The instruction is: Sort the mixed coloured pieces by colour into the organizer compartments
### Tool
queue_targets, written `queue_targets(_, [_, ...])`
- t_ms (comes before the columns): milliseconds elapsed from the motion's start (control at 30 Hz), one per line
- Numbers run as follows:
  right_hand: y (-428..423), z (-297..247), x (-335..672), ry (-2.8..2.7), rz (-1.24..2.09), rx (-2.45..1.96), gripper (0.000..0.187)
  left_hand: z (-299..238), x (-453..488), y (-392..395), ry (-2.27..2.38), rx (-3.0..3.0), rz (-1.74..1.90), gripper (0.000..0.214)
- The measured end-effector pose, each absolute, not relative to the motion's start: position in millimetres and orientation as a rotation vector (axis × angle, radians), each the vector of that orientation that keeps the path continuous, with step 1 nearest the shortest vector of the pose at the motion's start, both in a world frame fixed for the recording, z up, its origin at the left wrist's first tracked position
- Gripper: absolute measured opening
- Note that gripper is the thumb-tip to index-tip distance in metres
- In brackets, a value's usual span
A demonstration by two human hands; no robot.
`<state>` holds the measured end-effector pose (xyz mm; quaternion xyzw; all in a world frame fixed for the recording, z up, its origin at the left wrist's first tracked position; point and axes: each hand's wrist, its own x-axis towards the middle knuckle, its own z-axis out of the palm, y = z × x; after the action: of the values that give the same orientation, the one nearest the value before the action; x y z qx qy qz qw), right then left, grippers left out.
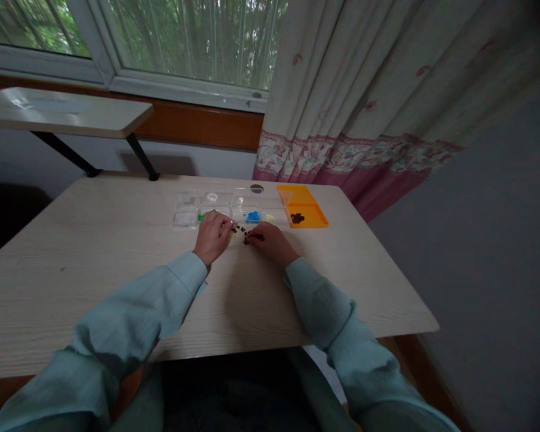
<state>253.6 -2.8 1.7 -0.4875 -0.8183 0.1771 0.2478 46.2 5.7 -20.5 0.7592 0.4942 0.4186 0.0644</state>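
A scatter of small dark and yellow pieces lies on the table between my two hands. My left hand is beside them on the left, fingers bent and pressed together; what they hold, if anything, is too small to name. From the right, my right hand reaches over the pieces with its fingertips pinched among them. Just behind the hands stands a clear compartment box with small blue pieces and some green ones, partly hidden by my left hand. Pale yellow bits show farther right.
An orange open box holding dark red-brown pieces stands right of the clear box. A raised shelf on black legs is at the back left. A curtain hangs behind the table's right end, beside a wall.
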Motion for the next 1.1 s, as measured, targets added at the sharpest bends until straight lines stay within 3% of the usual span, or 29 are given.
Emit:
queue_targets(800, [-7, -1, 239, -2.261, -0.004, -1.236, 0.024, -23, 48, 5, 1.42, 2.429, 1.158, 0.022])
queue_targets(1100, [28, -7, 330, -1.671, -0.059, -1.633, 0.032, -19, 48, 2, 1.465, 2.362, 1.202, 0.025])
